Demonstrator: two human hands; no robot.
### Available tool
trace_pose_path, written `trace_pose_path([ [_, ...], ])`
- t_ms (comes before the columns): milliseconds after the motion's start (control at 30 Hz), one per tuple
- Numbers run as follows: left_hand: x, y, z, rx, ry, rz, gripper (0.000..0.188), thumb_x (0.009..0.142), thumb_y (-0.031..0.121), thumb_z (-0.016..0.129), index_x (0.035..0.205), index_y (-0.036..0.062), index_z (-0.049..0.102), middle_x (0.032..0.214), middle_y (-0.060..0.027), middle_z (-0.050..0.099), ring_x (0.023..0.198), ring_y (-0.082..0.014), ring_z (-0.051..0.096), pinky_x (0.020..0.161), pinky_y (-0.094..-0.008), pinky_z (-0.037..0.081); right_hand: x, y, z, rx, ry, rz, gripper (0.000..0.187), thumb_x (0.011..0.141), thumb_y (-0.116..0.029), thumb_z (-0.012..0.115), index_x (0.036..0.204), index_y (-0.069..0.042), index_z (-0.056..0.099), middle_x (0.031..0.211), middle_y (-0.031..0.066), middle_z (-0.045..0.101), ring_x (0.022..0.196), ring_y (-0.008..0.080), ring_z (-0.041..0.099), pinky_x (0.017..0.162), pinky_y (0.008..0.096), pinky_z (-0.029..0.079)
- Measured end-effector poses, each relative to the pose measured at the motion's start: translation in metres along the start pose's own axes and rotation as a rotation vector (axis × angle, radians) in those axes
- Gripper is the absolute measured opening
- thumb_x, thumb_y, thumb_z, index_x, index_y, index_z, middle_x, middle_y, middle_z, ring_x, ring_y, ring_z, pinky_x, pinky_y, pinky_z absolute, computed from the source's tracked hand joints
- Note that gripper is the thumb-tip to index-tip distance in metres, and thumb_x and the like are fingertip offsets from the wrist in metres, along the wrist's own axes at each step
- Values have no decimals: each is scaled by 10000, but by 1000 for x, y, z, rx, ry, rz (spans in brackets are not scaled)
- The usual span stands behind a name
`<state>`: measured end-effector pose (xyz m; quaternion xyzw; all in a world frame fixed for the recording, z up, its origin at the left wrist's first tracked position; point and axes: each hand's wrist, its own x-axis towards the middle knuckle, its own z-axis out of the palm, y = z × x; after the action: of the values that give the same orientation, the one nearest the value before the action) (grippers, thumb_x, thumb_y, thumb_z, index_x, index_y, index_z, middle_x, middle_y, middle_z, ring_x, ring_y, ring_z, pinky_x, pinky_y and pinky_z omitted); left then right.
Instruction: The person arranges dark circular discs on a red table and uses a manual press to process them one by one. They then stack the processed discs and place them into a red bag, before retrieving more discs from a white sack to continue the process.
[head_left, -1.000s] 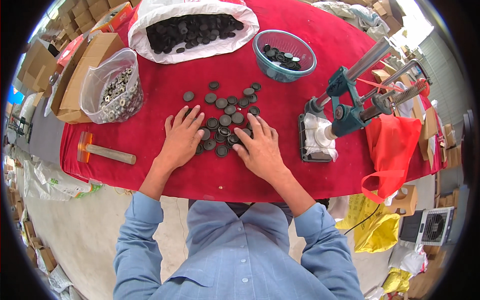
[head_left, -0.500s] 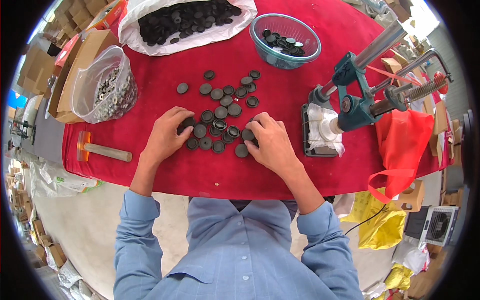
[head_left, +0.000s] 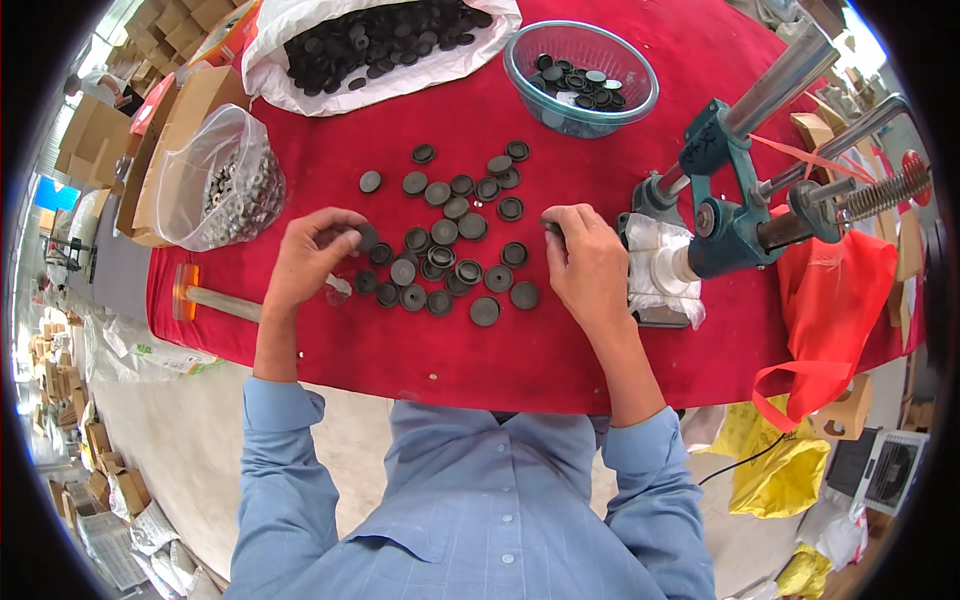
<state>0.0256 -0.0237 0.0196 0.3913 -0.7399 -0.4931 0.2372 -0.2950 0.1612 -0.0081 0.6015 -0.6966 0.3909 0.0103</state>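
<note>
Several round black caps [head_left: 444, 232] lie loosely grouped on the red cloth [head_left: 420, 350], some showing a flat face, others a hollow, rimmed side. At the left edge of the group, my left hand [head_left: 312, 256] pinches a black cap [head_left: 367, 237] at its fingertips. My right hand [head_left: 592, 262] is apart from the group, to its right, beside the press. Between its thumb and fingers shows the edge of a dark cap [head_left: 551, 227], mostly hidden. A small clear plastic scrap [head_left: 340, 286] lies by my left hand.
A teal hand press [head_left: 715, 220] with a white-wrapped base stands on the right. At the back are a white sack [head_left: 275, 85] of black caps and a clear bowl [head_left: 640, 100]. On the left sit a bag of metal parts [head_left: 185, 200] and a hammer [head_left: 225, 302].
My right hand has moved right, away from the caps, with a dark cap in its fingers. My left hand has shifted slightly left. The whole view has moved a little.
</note>
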Motion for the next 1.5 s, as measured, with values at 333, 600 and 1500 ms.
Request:
trace_pose_path([
  [333,13,0,-12,593,123,145,170,862,66,787,1019,2,770,943,-117,731,876,-264,701,778,-377,536,9,-29,21,-23,-92,-108,343,824,-121,808,1147,-88,696,1127,83,690,1022,294,687,862,443,526],
  [600,63,-13,0,478,196,258,332,865,73,790,1189,18,747,1069,-120,689,856,-248,664,809,-368,537,26,-44,56,-79,-185,-147,345,777,-87,835,1088,-87,685,1112,78,693,1016,293,663,856,443,507],
  [1500,66,-21,3,548,105,426,280,824,65,802,1066,32,666,1114,-108,648,1043,-319,620,908,-420,520,41,-47,24,220,-318,41,397,743,-73,852,1083,-25,652,987,132,635,772,242,661,709,384,553],
])
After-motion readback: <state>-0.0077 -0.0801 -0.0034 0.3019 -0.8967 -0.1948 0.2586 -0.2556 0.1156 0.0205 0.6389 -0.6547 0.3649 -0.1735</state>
